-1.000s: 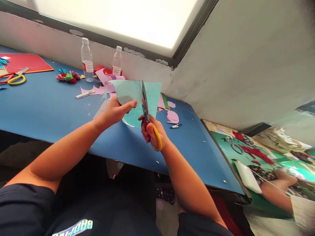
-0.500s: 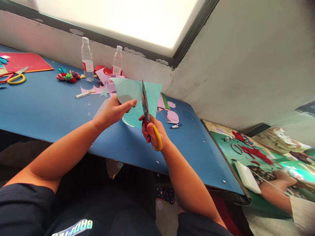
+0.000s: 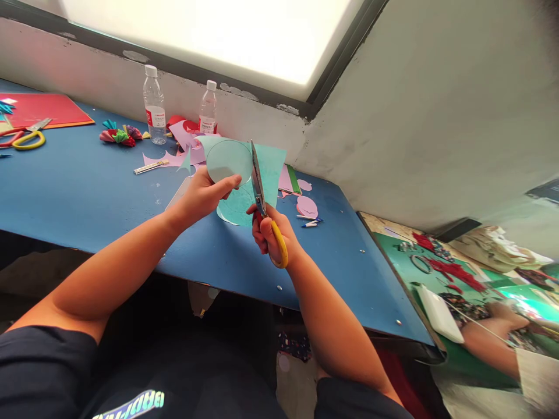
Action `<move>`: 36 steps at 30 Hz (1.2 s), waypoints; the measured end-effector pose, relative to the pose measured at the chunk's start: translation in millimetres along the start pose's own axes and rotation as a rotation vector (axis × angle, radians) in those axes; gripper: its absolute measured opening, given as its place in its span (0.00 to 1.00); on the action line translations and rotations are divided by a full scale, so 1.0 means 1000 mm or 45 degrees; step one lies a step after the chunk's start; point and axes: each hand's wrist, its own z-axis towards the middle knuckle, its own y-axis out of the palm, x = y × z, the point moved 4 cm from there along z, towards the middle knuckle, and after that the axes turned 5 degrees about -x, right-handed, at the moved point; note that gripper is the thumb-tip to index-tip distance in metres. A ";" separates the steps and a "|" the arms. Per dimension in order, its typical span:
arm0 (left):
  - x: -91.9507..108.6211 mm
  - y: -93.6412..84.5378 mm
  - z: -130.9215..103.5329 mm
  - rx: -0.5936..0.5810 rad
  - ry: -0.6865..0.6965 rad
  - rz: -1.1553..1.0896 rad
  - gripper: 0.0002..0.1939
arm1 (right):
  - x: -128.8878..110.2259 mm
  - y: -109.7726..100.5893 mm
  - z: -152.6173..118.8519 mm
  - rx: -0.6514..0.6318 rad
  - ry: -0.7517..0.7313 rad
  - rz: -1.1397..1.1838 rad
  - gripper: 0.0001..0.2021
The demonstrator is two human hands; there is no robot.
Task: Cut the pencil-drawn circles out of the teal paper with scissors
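My left hand (image 3: pixel 216 189) grips a teal sheet of paper (image 3: pixel 269 166) with a circle drawn on it, thumb pressed on the front near the circle's lower edge. More circles are faintly outlined lower on the sheet. In my right hand (image 3: pixel 277 233) is a pair of scissors (image 3: pixel 257 180) with yellow and red handles. Its blades point up, overlapping the paper just right of the drawn circle; they look nearly closed. The paper is held up above the blue table (image 3: pixel 209 250).
Two plastic bottles (image 3: pixel 155 116) stand by the wall, near pink paper scraps (image 3: pixel 187 137). Other scissors (image 3: pixel 30 139) lie far left beside a red sheet (image 3: pixel 48 110). Pink paper circles (image 3: pixel 307 206) and pens (image 3: pixel 310 223) lie right. Another person's arm (image 3: pixel 489 337) rests over a green table.
Almost nothing differs. The paper and my left hand have shifted very slightly up and left; the scissors stay at the circle's right edge.
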 end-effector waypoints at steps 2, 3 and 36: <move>0.001 0.000 0.000 0.012 -0.010 -0.019 0.18 | 0.000 0.000 0.000 0.003 -0.002 0.001 0.44; 0.001 0.000 0.000 0.019 -0.013 -0.028 0.18 | 0.000 0.000 0.000 0.002 -0.002 0.003 0.43; -0.005 -0.004 0.001 0.030 0.020 -0.024 0.19 | -0.001 0.000 -0.001 -0.004 0.041 0.011 0.44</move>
